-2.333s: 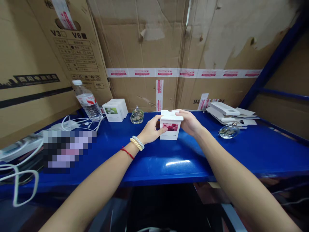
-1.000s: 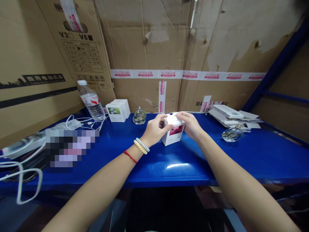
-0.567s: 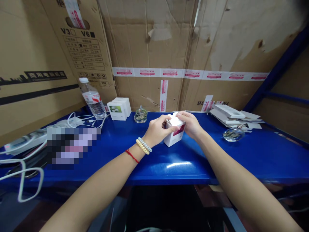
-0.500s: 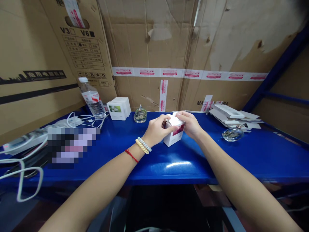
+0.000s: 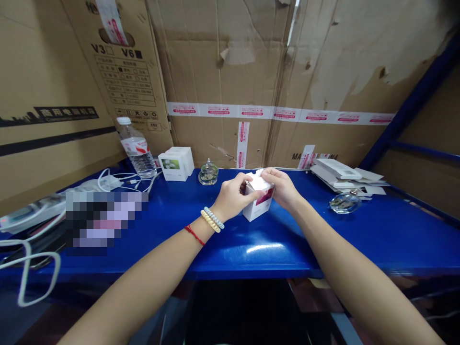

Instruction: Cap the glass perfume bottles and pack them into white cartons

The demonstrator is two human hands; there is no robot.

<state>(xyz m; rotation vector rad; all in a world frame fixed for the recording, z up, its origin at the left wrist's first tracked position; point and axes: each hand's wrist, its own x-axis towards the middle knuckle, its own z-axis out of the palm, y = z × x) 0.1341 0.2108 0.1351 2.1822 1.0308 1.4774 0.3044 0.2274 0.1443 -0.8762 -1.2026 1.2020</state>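
A small white cardboard box [image 5: 256, 211] with a dark pink picture stands on the blue table, its top flap [image 5: 259, 180] raised. My left hand [image 5: 235, 195] grips the box from the left, thumb across its near top edge and fingers behind. On the other side, my right hand [image 5: 282, 186] is closed at the flap, thumb and forefinger pinching it. What lies inside the box cannot be seen. A clear glass bottle with a pointed stopper [image 5: 208, 173] stands behind my left hand. Another glass bottle [image 5: 344, 203] lies tipped on its side to the right.
Flattened white cartons [image 5: 343, 173] are piled at the back right. White boxes [image 5: 176, 164] and a water bottle [image 5: 138, 151] stand at the back left. White cables [image 5: 27, 273] and a power strip [image 5: 77, 194] run along the left. Large brown cardboard [image 5: 215, 67] walls the back.
Both hands keep their hold on the white box, with only slight finger movement at the flap. The whole view has shifted a little.
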